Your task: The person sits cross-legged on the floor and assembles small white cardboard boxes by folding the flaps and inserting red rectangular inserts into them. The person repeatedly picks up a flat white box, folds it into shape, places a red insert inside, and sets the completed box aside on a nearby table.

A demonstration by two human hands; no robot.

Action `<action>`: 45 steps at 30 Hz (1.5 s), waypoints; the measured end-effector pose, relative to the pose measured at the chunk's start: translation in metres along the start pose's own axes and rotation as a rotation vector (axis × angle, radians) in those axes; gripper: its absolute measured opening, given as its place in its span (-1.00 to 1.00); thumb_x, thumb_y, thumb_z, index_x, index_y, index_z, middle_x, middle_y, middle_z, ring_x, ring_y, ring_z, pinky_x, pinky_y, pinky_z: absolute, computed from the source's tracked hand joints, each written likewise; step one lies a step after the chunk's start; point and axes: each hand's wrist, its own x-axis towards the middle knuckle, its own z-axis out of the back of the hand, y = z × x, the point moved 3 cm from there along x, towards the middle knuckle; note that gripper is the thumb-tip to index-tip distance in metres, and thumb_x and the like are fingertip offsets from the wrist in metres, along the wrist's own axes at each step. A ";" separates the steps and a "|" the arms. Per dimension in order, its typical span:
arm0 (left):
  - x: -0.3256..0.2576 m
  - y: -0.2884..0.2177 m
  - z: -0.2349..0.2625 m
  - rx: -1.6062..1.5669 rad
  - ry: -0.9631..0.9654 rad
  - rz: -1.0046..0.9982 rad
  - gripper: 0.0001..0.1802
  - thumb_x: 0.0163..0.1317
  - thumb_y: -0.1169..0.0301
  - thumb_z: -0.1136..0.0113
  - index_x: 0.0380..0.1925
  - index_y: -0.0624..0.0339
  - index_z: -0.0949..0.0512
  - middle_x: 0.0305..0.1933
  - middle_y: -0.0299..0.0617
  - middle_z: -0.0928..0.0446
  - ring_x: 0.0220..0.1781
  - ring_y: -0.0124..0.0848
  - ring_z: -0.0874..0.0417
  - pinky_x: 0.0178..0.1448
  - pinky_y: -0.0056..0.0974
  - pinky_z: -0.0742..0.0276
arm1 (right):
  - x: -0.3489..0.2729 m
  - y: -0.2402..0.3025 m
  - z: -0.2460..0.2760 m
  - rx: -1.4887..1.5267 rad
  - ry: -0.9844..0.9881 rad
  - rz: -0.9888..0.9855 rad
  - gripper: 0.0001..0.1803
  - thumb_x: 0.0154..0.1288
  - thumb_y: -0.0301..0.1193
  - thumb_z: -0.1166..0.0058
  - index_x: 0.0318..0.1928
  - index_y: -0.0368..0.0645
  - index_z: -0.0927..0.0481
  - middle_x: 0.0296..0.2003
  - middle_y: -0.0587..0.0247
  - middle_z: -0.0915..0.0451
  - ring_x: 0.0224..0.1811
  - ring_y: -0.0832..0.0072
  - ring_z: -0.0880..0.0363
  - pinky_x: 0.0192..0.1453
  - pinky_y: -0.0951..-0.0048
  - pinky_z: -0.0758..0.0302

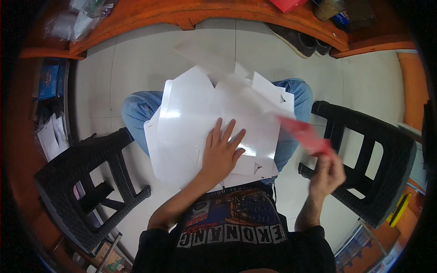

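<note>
Across my lap lies a stack of glossy white die-cut card sheets [189,127], with slits and notched flaps along their edges. My left hand [220,152] rests flat on the top sheet, fingers spread, holding nothing. Off to the right, my right hand [327,173] is closed on the corner of a red and white card piece [300,131]. That piece is smeared by motion and reaches up and left over the stack, so its full shape cannot be made out.
Black plastic stools stand on both sides, one left [91,182] and one right [368,154]. An orange wooden furniture edge [200,16] curves along the far side, with dark shoes [296,41] beneath it. Pale tiles [136,54] cover the floor.
</note>
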 end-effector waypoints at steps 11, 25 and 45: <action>0.010 -0.006 0.021 -1.262 -0.170 -0.027 -0.41 0.61 0.40 0.15 0.52 0.13 0.07 0.65 0.06 0.10 0.68 -0.04 0.01 0.66 0.20 -0.02 | 0.014 -0.010 -0.076 0.089 0.583 -0.295 -0.79 0.48 -0.44 -0.19 -0.02 -0.31 -0.71 -0.21 0.22 -0.73 -0.18 0.53 -0.63 0.00 0.47 -0.54; 0.066 0.001 0.051 -0.820 -0.209 -0.067 -0.68 0.44 0.51 -0.16 0.16 0.22 -0.60 0.29 0.00 -0.31 0.16 -0.23 -0.49 0.26 -0.20 -0.47 | 0.015 -0.027 -0.096 0.274 0.467 -0.552 -0.72 0.49 -0.36 -0.22 0.04 -0.31 -0.70 -0.21 0.30 -0.73 -0.21 0.62 -0.58 -0.11 0.52 -0.53; 0.058 0.015 0.047 -0.737 -0.282 -0.067 -0.80 0.32 0.52 -0.33 -0.06 0.14 -0.73 0.03 -0.09 -0.38 -0.01 -0.20 -0.53 0.04 -0.18 -0.58 | 0.043 0.013 -0.110 0.082 0.698 -0.285 -0.75 0.48 -0.40 -0.20 0.02 -0.30 -0.70 -0.22 0.14 -0.73 -0.18 0.53 -0.61 0.01 0.46 -0.52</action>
